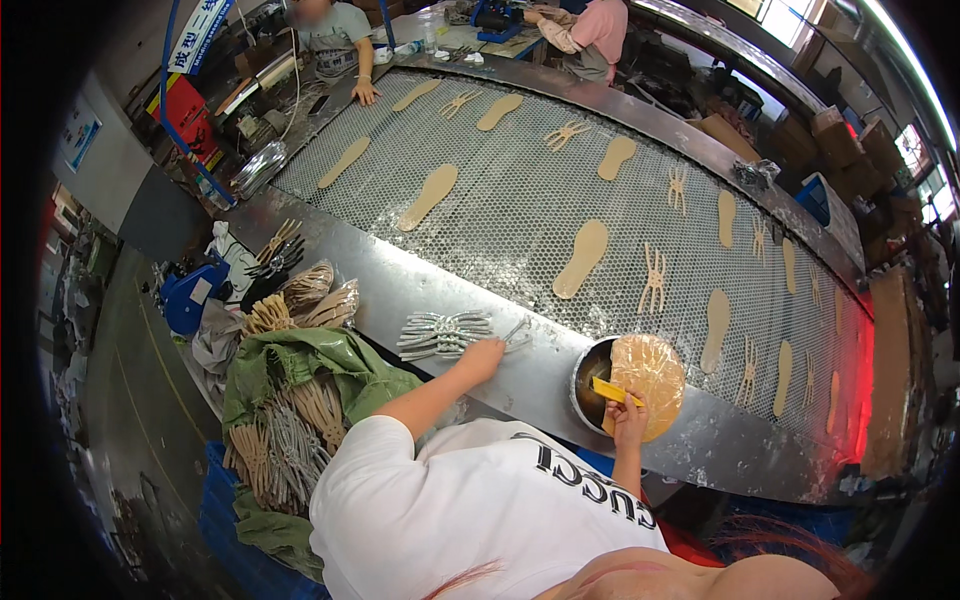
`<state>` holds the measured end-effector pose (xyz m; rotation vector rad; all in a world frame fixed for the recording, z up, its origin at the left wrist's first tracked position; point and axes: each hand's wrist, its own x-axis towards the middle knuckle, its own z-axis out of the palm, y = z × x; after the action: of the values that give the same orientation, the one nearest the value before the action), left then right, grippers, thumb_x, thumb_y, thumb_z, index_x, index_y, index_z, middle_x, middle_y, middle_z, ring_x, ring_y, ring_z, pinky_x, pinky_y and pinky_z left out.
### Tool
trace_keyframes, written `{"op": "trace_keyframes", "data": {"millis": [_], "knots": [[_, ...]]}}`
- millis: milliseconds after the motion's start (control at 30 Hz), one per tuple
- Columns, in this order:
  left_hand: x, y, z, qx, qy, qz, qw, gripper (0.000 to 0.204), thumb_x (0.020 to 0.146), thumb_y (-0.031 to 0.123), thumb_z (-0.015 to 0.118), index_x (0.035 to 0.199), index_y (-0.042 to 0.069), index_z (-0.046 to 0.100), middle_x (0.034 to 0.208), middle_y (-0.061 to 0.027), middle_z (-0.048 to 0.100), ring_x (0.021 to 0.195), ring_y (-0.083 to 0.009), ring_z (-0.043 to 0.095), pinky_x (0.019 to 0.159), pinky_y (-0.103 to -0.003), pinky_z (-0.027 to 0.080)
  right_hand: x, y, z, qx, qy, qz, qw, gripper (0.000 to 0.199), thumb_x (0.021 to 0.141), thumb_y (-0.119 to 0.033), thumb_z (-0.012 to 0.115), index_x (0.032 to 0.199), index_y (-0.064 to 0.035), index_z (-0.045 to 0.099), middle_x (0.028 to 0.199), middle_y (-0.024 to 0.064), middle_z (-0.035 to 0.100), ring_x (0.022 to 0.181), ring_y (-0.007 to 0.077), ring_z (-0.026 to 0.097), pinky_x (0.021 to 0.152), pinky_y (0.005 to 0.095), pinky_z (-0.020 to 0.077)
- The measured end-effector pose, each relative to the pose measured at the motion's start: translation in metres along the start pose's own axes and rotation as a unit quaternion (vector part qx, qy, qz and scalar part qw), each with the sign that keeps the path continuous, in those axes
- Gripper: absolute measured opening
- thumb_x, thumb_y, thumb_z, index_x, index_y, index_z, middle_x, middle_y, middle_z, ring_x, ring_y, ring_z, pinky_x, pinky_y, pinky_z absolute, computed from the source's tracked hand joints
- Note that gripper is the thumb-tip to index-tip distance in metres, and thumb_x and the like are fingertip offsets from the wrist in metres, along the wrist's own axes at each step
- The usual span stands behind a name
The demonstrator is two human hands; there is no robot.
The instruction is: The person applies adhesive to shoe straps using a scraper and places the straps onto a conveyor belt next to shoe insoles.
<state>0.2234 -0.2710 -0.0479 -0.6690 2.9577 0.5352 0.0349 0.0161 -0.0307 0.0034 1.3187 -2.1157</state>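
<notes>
Resting left hand point(484, 356) fingers on silver strap pieces point(445, 333), right hand point(628, 408) gripping yellow brush point(616, 390) over glue pot point(592, 384)

Belt point(520, 190): open honeycomb mesh, pale grey, matt, dusted with white residue. Desk point(400, 285) along its near edge: sheet metal, dull sheen, smeared and scratched, spotted with dried deposits. Soles point(583, 257) on the mesh: flat, tan, matt, fibrous-looking. Strap pieces point(654, 278): same tan tone, smooth. Bundle of straps point(445, 333) under the left hand point(484, 357): silvery, faintly glossy. Round pot point(592, 385): metal, dark inside, rim crusted. Sole point(650, 375) over the pot: amber, wet gloss, coated. Brush point(615, 391) in the right hand point(630, 418): yellow, plastic look. Cloth point(310, 360) at near left: green fabric, creased, matt. Shirt: white knit, soft.
</notes>
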Motion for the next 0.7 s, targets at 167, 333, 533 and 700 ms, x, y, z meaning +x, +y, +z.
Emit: {"op": "trace_keyframes", "data": {"millis": [167, 333, 533, 700], "knots": [[0.008, -0.004, -0.019, -0.051, -0.025, -0.053, 0.997, 0.021, 0.073, 0.004, 0.049, 0.094, 0.005, 0.05, 0.08, -0.0147, 0.057, 0.075, -0.033, 0.058, 0.065, -0.042, 0.048, 0.001, 0.0, 0.005, 0.012, -0.003, 0.007, 1.0, 0.016, 0.088, -0.007, 0.049, 0.103, -0.0022, 0.049, 0.078, 0.0118, 0.058, 0.063, 0.0166, 0.059, 0.055, 0.0259, 0.0518], [0.006, 0.015, -0.047, -0.041, 0.115, -0.004, 0.992, 0.023, 0.074, 0.003, 0.048, 0.096, 0.007, 0.051, 0.077, -0.0121, 0.056, 0.072, -0.0328, 0.059, 0.061, -0.042, 0.046, -0.003, -0.001, 0.012, -0.006, -0.006, -0.004, 1.0, 0.017, 0.088, -0.007, 0.048, 0.104, -0.002, 0.049, 0.081, 0.0128, 0.059, 0.064, 0.0164, 0.059, 0.059, 0.0251, 0.0513], [0.006, 0.021, -0.048, -0.203, 0.05, -0.048, 0.977, 0.021, 0.08, 0.005, 0.045, 0.1, 0.005, 0.051, 0.078, -0.0128, 0.06, 0.068, -0.0294, 0.059, 0.058, -0.038, 0.047, 0.0, 0.006, 0.013, -0.005, -0.004, -0.006, 1.0, 0.016, 0.088, -0.008, 0.048, 0.103, -0.0022, 0.049, 0.079, 0.0116, 0.058, 0.064, 0.0167, 0.059, 0.056, 0.0263, 0.0517], [0.008, 0.026, -0.037, -0.482, -0.091, -0.145, 0.859, 0.016, 0.086, 0.015, 0.046, 0.095, 0.002, 0.051, 0.07, -0.0114, 0.061, 0.062, -0.0226, 0.062, 0.055, -0.036, 0.048, -0.002, 0.006, 0.022, 0.001, 0.004, -0.001, 1.0, 0.016, 0.088, -0.007, 0.048, 0.103, -0.0019, 0.049, 0.079, 0.0118, 0.058, 0.064, 0.0172, 0.059, 0.057, 0.0268, 0.0517]]}}
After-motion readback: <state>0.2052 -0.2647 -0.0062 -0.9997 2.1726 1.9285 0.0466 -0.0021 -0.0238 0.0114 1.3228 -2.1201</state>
